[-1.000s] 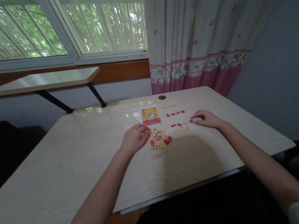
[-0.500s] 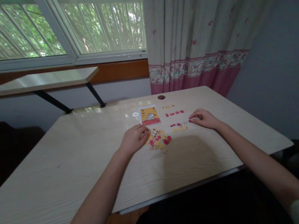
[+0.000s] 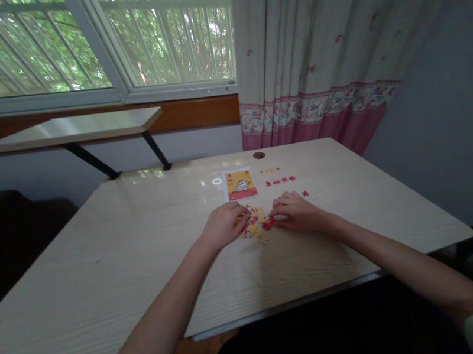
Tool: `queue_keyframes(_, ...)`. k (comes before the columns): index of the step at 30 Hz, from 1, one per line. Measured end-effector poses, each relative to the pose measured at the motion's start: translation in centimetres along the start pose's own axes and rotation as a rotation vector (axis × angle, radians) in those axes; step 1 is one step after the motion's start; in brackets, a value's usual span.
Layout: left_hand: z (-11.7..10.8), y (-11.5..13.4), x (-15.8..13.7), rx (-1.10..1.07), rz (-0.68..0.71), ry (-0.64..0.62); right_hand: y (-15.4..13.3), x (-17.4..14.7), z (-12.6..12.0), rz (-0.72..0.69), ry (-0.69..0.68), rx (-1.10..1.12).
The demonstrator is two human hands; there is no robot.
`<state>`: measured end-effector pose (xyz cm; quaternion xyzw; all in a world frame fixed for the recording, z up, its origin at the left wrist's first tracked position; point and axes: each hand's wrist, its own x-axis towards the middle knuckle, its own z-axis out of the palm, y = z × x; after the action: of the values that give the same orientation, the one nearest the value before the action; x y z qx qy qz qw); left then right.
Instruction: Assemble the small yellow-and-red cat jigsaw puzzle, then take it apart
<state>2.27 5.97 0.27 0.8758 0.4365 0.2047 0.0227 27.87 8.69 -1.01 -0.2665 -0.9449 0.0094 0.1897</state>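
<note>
— Pale wood-grain desk (image 3: 142, 263), smooth and a bit glossy near the far edge, under a barred window (image 3: 107, 42). What sits around the hands?

— Just beyond them lies a small flat card (image 3: 240, 183) in orange and white, and right of it a row of red puzzle pieces (image 3: 280, 181) with a fainter yellow row behind. One red piece lies alone further right. A round cable hole (image 3: 259, 155) sits at the far edge, and a flowered curtain (image 3: 309, 40) with a pink hem hangs behind.

— And the hands?

— The loose pile of pieces (image 3: 256, 224), yellow and red, lies between them at mid-desk. The left hand (image 3: 225, 224) rests on its left edge, fingers curled together, though I cannot tell whether they pinch a piece. The right hand (image 3: 296, 212) touches the right edge, fingertips drawn together at a red piece.

— Any room to move?

— Plenty of bare surface left and towards the near edge; a narrow shelf (image 3: 71, 129) on black brackets stands behind the far left corner
</note>
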Motion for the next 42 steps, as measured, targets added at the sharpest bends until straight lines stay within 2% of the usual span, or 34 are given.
queue_keyframes(5, 0.4, 1.4, 0.2, -0.123, -0.019, 0.003, 0.2, 0.1, -0.3, -0.003, 0.029, 0.04)
queue_keyframes(9, 0.8, 2.3, 0.4, -0.288, -0.117, 0.029, 0.0, 0.7, -0.3, -0.063, 0.089, 0.019)
queue_keyframes(13, 1.0, 2.6, 0.7, -0.427, -0.233, 0.081, -0.4, 2.3, -0.5, -0.108, 0.207, -0.037)
queue_keyframes(18, 1.4, 2.1, 0.9, -0.779, -0.422, 0.107, -0.8, 3.7, -0.1, -0.019, 0.315, -0.095)
queue_keyframes(21, 1.6, 2.0, 1.0, -0.916, -0.475, 0.129, -1.0, 3.5, 0.7, 0.019, 0.34, -0.082)
queue_keyframes(25, 1.6, 2.1, 0.9, -0.943, -0.475, 0.087, -1.3, 2.8, 1.2, 0.015, 0.373, -0.041)
queue_keyframes(30, 1.4, 2.4, 0.8, -0.988, -0.416, 0.011, -1.5, 2.4, 0.8, -0.085, 0.383, -0.019)
queue_keyframes(36, 1.6, 2.2, 1.0, -0.998, -0.38, 0.108, -1.6, 2.4, 0.7, -0.03, 0.42, -0.03)
queue_keyframes(42, 2.1, 2.0, 0.9, -1.013, -0.388, 0.068, -1.8, 2.5, 0.8, -0.037, 0.413, -0.039)
